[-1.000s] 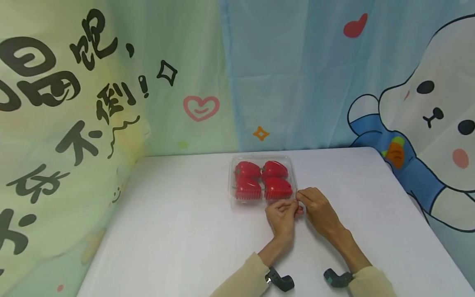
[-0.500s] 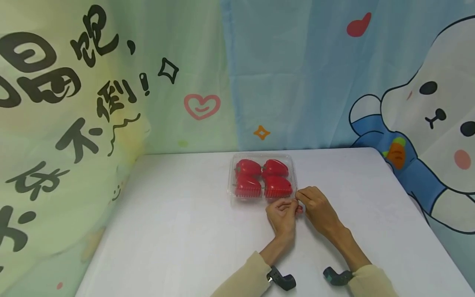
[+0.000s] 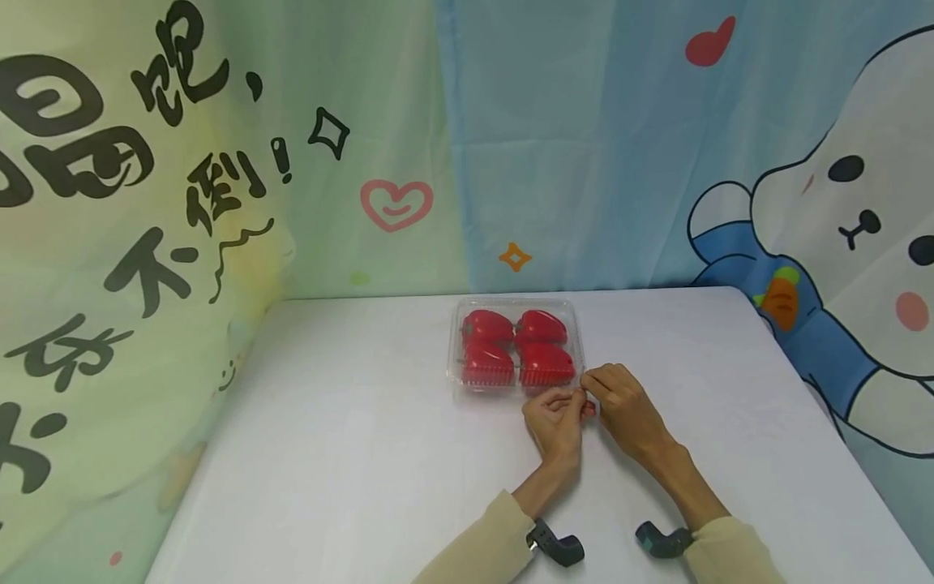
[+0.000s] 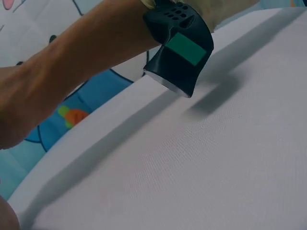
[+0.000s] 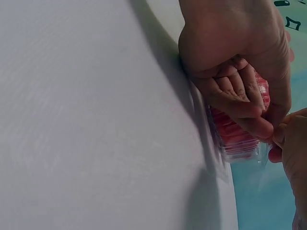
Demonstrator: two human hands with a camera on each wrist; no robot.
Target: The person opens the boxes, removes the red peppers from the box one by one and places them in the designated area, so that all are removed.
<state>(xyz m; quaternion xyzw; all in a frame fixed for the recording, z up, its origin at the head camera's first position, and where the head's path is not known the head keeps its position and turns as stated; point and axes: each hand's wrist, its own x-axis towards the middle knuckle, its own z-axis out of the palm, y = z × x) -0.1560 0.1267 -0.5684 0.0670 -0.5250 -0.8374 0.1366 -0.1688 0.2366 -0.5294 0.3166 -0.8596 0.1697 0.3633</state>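
Observation:
A clear plastic clamshell box [image 3: 514,303] lies at the far side of the white table, its ribbed front wall toward me. Inside it sit several red pepper-like pieces [image 3: 487,328], with a bit of green at a stem. My left hand [image 3: 558,426] pinches the box's front right corner between thumb and fingers. Right beside it, my right hand [image 3: 620,410] pinches the same corner from the right. The right wrist view shows the fingertips of the left hand [image 5: 235,91] and right hand [image 5: 297,153] almost meeting at the box edge. Fingers partly hide the corner.
A white cloth covers the table [image 3: 328,446]. Behind and along the sides hangs a printed curtain [image 3: 525,146]. Dark wrist cameras [image 3: 558,545] stick out from both sleeves. In the left wrist view the right forearm [image 4: 91,52] crosses above the tabletop.
Both hands stay pinched at the same box corner with hardly any motion. The head view has shifted slightly, so the scene sits a little higher.

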